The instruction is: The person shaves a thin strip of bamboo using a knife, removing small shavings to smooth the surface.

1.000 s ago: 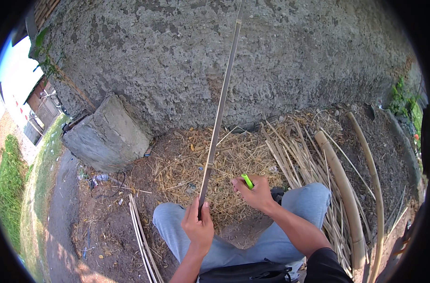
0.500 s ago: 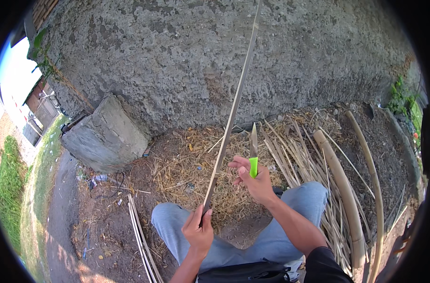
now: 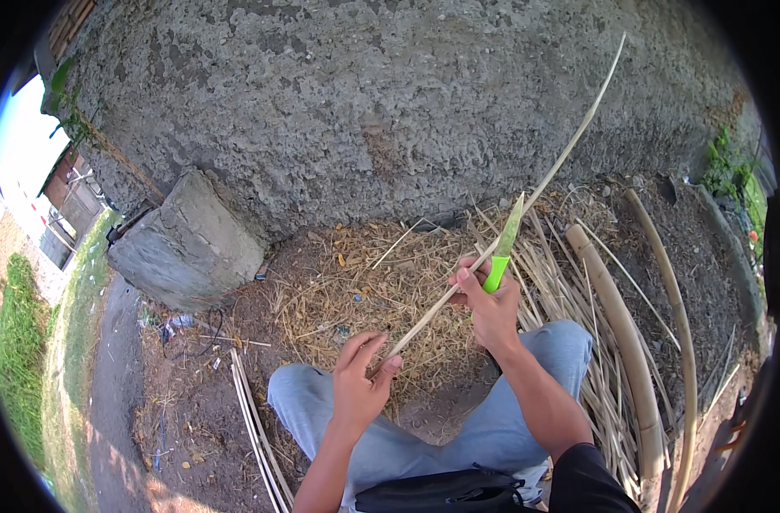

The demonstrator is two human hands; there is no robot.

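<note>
A long, pale bamboo strip [image 3: 432,314] slants up and right across the middle, its far end curving in front of the wall. My left hand [image 3: 358,385] is loosely closed round its near end, fingers on one side and thumb on the other. In my right hand [image 3: 492,315] is a knife [image 3: 495,275] with a bright green handle, its blade pointing up. The same hand's fingertips pinch the strip beside the handle. The blade lies close along the strip; whether they touch, I cannot tell.
Split bamboo strips [image 3: 578,342] lie piled by my right knee, next to a thick bamboo pole [image 3: 616,342] and a thinner curved one [image 3: 663,291]. More strips [image 3: 251,419] lie at left. A concrete block [image 3: 189,248] stands against the rough wall [image 3: 338,111]. Shavings [image 3: 330,299] litter the ground.
The strip has swung from nearly upright to a rightward slant, showing its pale face. My right hand has moved up and right and now grips the strip along with the knife.
</note>
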